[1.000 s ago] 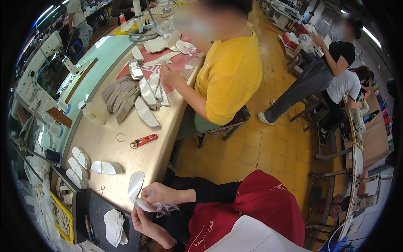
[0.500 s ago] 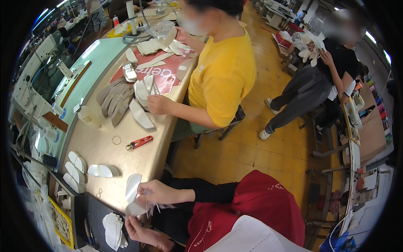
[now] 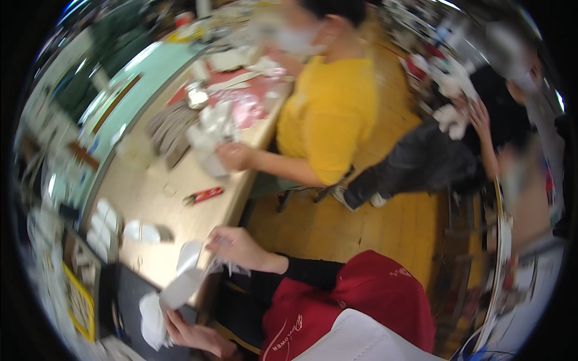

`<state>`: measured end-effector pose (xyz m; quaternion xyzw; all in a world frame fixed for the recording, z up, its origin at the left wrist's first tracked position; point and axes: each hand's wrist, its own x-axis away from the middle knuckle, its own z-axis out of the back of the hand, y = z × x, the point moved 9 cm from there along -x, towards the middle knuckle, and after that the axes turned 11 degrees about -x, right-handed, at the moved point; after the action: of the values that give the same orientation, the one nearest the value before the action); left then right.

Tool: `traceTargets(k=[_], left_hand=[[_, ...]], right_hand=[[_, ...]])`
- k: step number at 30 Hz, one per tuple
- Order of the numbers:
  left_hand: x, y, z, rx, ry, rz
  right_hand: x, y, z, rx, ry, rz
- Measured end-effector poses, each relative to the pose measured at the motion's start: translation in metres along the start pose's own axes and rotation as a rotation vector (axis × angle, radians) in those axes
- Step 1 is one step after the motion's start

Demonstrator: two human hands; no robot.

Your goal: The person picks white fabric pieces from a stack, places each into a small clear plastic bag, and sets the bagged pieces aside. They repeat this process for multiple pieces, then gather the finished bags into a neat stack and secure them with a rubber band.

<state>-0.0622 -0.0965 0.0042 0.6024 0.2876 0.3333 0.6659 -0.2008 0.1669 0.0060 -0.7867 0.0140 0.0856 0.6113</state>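
A pale, curved flat piece [image 3: 179, 290] is in my left hand [image 3: 194, 334], pinched at its lower end by fingertips and thumb. That hand is beside a stack of white shaped pieces [image 3: 153, 319] lying on a dark board. My right hand [image 3: 242, 248] is up at the table's edge, fingers curled round something small and greyish that blur hides. Another white curved piece [image 3: 190, 255] rests on the table just left of my right hand. Thin white strips [image 3: 232, 268] hang below that hand.
Banded bundles of white pieces [image 3: 103, 225] and a red cutter [image 3: 203, 195] lie on the table [image 3: 162, 210]. A co-worker in yellow [image 3: 328, 114] sits farther along, handling white pieces beside brown bundles [image 3: 174, 129]. Another person [image 3: 415, 156] stands on the right, holding white items.
My hands have drawn apart. The left now carries the pale piece toward the stack; the right has risen away from it. The whole view has shifted and blurred.
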Motion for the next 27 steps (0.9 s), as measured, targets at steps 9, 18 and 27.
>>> traceTargets(k=[9, 18, 27], left_hand=[[0.02, -0.004, 0.016, 0.168, 0.052, 0.055], [0.02, -0.022, 0.04, 0.245, 0.135, 0.116], [-0.007, -0.033, 0.104, 0.284, 0.375, 0.061]], right_hand=[[0.019, 0.015, 0.018, -0.117, 0.12, -0.12], [0.008, 0.018, 0.0, -0.163, 0.082, -0.088], [-0.001, 0.036, 0.013, -0.519, 0.183, -0.266]])
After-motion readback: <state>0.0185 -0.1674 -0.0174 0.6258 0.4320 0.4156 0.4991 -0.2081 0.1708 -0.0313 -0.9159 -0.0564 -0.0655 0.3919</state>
